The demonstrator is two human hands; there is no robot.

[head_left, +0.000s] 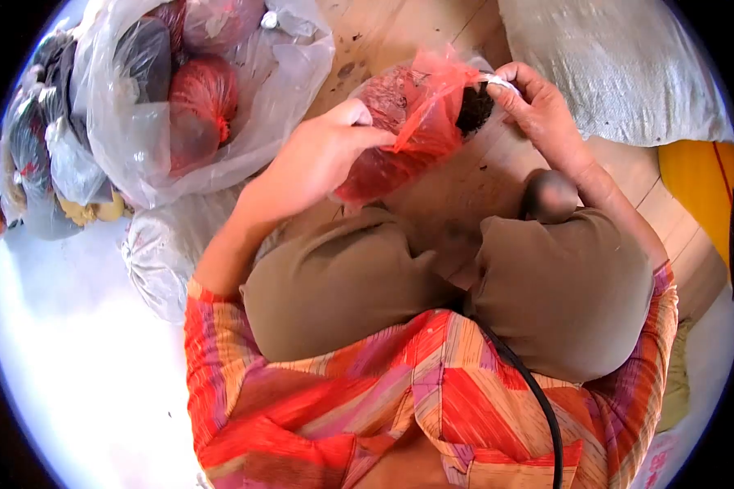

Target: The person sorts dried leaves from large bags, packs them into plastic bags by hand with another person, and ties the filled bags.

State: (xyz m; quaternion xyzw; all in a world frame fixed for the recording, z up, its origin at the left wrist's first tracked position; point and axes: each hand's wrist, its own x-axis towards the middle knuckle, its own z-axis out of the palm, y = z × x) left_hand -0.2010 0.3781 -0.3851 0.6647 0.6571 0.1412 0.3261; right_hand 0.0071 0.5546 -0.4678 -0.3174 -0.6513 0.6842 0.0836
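A thin red plastic bag point(408, 147) with dark contents lies on the wooden floor in front of my knees. My left hand point(322, 159) is closed on its near left edge, thumb and fingers pinching the film. On the other side, the thumb and forefinger of my right hand point(538, 106) are closed on a whitish twisted end at the bag's upper right corner. Red film is pulled up between the two hands. Dark, crumbly material point(475, 110) shows beside the film, near my right fingers. Whether it lies inside the bag I cannot tell.
A large clear plastic bag point(277, 90) at the upper left holds several tied red and dark bags. More filled bags point(73, 159) lie further left. A woven white sack point(612, 73) is at the upper right, with a yellow surface point(695, 191) below it. A black cable point(538, 391) crosses my lap.
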